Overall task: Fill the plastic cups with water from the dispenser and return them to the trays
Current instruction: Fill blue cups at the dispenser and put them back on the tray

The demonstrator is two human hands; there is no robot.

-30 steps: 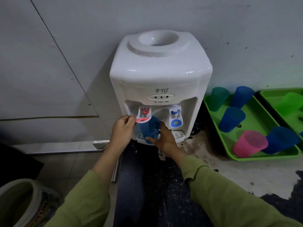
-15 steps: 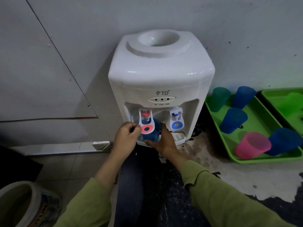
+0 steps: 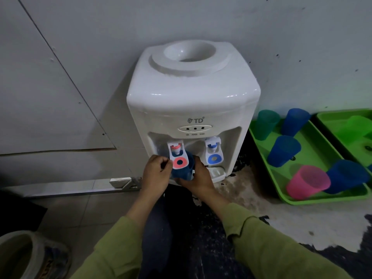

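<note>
Dispenser (image 3: 193, 101) at twelve o'clock; green tray (image 3: 314, 150) of cups at three. Right hand (image 3: 198, 178) curled round the blue cup (image 3: 182, 174) under the red tap, dead centre. Left hand (image 3: 156, 174) pinching the red lever (image 3: 178, 158) at the cup's nine o'clock. Hold the cup upright, rim close beneath the spout; ease off the lever before brimming.

Blue cup (image 3: 182, 174) under white dispenser's (image 3: 193, 93) red tap (image 3: 177, 157); five cups (image 3: 284, 151) on green tray (image 3: 322, 200).

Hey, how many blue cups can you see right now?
4. One blue cup is held under the red tap; three stand on the near green tray: back, middle, front right. More may be cut off at right.
</note>
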